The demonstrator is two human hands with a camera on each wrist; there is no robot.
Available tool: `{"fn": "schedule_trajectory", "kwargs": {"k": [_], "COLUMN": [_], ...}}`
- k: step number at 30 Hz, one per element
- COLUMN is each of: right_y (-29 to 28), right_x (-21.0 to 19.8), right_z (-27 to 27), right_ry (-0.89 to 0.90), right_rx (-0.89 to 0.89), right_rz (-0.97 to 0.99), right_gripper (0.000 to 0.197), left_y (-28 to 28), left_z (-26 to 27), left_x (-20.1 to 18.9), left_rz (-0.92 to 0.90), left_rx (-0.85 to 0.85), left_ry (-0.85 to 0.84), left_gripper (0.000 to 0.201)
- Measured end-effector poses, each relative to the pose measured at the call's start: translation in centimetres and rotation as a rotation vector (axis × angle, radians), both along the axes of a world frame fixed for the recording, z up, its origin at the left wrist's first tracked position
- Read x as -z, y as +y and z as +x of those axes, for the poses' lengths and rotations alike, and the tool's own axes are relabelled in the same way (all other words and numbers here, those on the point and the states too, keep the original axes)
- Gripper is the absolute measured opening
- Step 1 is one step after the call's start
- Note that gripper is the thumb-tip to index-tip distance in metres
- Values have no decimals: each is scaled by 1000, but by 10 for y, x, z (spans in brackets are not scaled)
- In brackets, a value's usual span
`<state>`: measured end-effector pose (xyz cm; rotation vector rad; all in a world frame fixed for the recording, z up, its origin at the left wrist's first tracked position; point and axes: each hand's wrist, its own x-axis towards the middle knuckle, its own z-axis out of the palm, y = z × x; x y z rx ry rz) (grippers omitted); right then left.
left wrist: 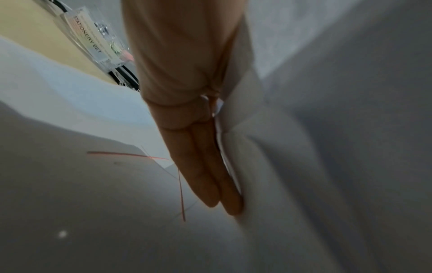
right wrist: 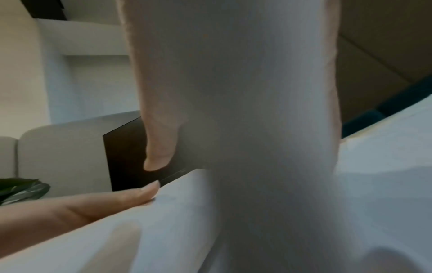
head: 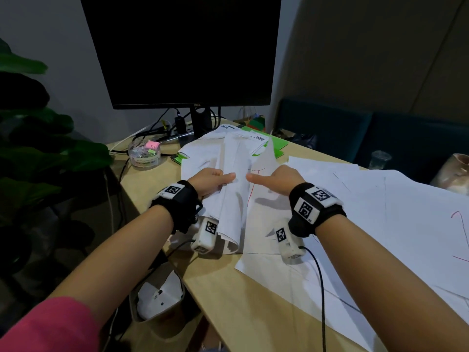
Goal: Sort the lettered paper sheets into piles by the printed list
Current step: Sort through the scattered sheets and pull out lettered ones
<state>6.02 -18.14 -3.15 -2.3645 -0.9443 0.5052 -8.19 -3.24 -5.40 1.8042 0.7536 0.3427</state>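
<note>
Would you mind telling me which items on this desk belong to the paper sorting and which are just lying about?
Belongs to the job:
- held paper bundle, in the left hand grip
- spread sheets
- printed sheet

Lying about:
- monitor
- stationery tub
- green paper
- plastic cup

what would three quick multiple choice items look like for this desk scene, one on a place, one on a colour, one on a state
1. Where is the stationery set tub?
A. left of the papers
B. on the chair
C. in the right hand

2. What colour is the sheet under the far papers?
A. blue
B. green
C. yellow

3. What is the left hand doing?
A. hanging idle
B. pressing the monitor
C. pinching a bundle of white sheets

Answers: 1 A, the tub stands on the desk left of the papers. 2 B, green edges stick out by the monitor stand. 3 C, the thumb lies on top of the bundle and the fingers below.
</note>
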Motion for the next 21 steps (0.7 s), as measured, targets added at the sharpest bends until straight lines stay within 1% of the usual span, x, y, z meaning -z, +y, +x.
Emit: {"fn": "schedule_trajectory", "kwargs": {"k": [3,4,8,14,17,21], "right_y": [8,10,14,18,20,23], "right_x": [-1,-1,-2,0,0,-1], "right_z": [-10,-12,-19,-21,-20,-18], "right_ry": [-23,-29,-39,-12,4,16], "right_rx": [-62,-72,-77,-90,-95,-118], "right_rz": [-75,-90,-103,-105,-100,-119], "right_gripper": [99,101,96,88,78,74], "left_y": [-3,-4,-5,-6,-8,-9], "left_z": [2,1,1,4,5,6], "left_x": [0,1,0,1,2,4], "left_rz": [26,32,36,-11,-27,-63], "left_rx": [0,1,4,19,53,86], "left_ry": [23,30,36,29,26,28], "left_gripper": [45,45,44,42,40,49]}}
